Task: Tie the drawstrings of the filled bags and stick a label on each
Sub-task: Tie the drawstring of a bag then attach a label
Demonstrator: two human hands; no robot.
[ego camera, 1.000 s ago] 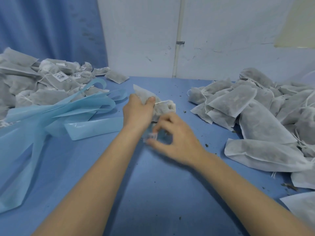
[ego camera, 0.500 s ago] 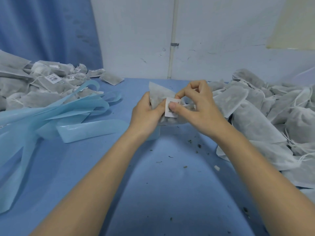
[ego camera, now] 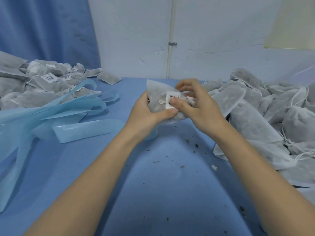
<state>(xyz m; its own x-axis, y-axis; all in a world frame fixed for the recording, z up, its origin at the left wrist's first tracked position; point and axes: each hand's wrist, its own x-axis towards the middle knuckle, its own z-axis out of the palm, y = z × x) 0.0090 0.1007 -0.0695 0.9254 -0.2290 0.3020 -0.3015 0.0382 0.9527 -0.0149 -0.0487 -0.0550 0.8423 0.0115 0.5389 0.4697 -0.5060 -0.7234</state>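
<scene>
Above the middle of the desk (ego camera: 153,193) I have one filled bag (ego camera: 157,99) lifted clear of it, my left hand (ego camera: 150,113) curled round its lower left side, thumb along the bottom edge. My right hand (ego camera: 192,103) has its thumb pressing a barcode label (ego camera: 172,97) onto the bag's front, its fingers curled behind the gathered neck, where the drawstring (ego camera: 162,101) looks already knotted. So I judge labelling is the step in hand. Next I would rub the label flat, then drop the bag onto the labelled pile (ego camera: 44,82) left of the held bag and take another from the unlabelled heap (ego camera: 265,113) to its right.
</scene>
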